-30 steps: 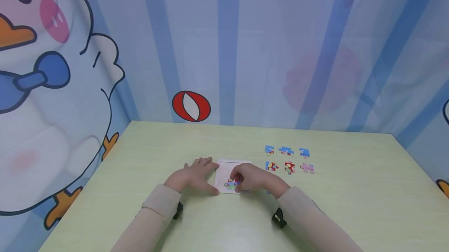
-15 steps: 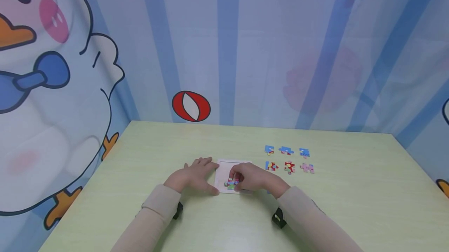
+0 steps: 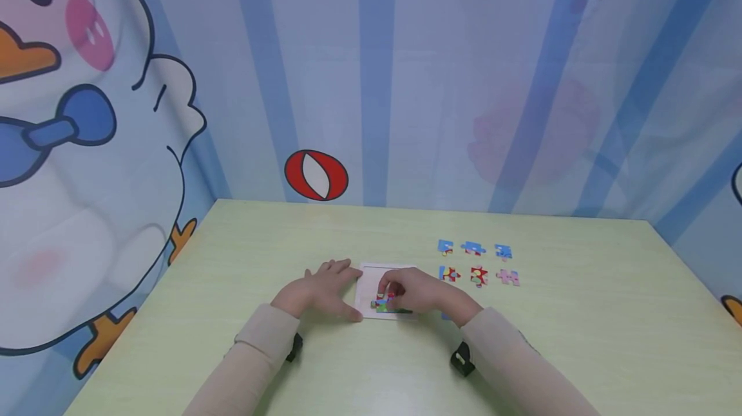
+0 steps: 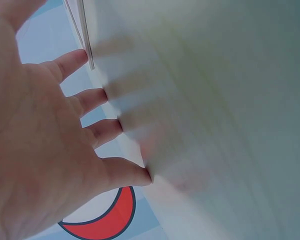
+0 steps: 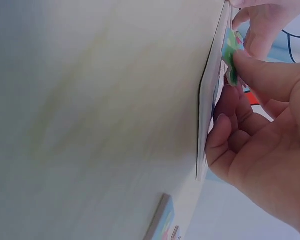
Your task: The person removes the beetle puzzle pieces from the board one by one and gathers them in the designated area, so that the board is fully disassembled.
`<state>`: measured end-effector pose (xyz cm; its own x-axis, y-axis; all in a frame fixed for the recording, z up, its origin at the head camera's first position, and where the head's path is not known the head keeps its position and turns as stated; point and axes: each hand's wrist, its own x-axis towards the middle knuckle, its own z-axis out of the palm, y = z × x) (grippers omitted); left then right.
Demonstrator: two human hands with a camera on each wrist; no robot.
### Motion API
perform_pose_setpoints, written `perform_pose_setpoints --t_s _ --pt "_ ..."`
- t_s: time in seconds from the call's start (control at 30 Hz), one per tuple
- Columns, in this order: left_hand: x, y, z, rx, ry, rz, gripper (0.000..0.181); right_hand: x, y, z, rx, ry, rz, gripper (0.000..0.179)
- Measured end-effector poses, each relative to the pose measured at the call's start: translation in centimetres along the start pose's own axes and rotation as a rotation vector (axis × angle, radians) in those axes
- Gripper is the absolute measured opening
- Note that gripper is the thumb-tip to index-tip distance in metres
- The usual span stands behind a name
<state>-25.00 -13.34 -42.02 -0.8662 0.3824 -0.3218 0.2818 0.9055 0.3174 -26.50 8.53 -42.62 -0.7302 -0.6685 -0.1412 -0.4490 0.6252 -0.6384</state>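
Observation:
A shallow white puzzle tray (image 3: 367, 277) lies on the table between the two hands. My left hand (image 3: 326, 290) rests with spread fingers at the tray's left side; in the left wrist view one fingertip (image 4: 82, 56) meets the tray's edge. Bent over the tray, my right hand (image 3: 414, 290) pinches a green jigsaw piece (image 5: 230, 65) between thumb and fingers, seen tilted at the tray's edge in the right wrist view. Joined colourful pieces (image 3: 380, 306) show at the tray's lower part, partly hidden by the right fingers.
Right of the tray, loose jigsaw pieces lie in rows, among them a blue piece (image 3: 473, 248), a red one (image 3: 478, 276) and a pink one (image 3: 507, 277). Another blue piece (image 3: 446, 315) is partly covered by the right wrist. A printed curtain (image 3: 429, 81) hangs behind the table (image 3: 580, 287).
My right fingers have shifted slightly left and tipped over the tray, and more of the green strip along its lower edge shows. The left hand has stayed in place.

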Motion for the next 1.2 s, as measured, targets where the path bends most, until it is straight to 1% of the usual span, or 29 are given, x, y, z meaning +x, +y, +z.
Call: perform_pose_setpoints --t_s 0.2,0.4,0.57,0.73,0.9,1.2 --pt "0.1 0.0 0.0 -0.001 -0.001 -0.003 0.081 0.0 -0.1 0.0 0.020 -0.007 0.007 0.011" --pt "0.1 0.0 0.0 0.003 -0.005 -0.006 0.082 -0.4 -0.3 -0.3 0.071 -0.005 0.019 0.012" --pt "0.0 0.0 -0.1 0.006 -0.006 -0.005 0.081 -1.0 -0.4 -0.9 0.094 0.000 -0.011 0.012" --pt "0.1 0.0 0.0 0.012 -0.005 -0.010 0.081 -2.1 -0.3 -2.1 0.086 0.013 -0.060 0.013" --pt "0.0 0.0 0.0 0.001 -0.003 -0.008 0.081 -3.5 0.2 -3.1 0.069 0.041 -0.046 0.014" --pt "-0.3 0.1 -0.1 -0.015 -0.001 -0.006 0.081 -6.6 1.9 -4.6 0.087 0.071 -0.051 0.014"
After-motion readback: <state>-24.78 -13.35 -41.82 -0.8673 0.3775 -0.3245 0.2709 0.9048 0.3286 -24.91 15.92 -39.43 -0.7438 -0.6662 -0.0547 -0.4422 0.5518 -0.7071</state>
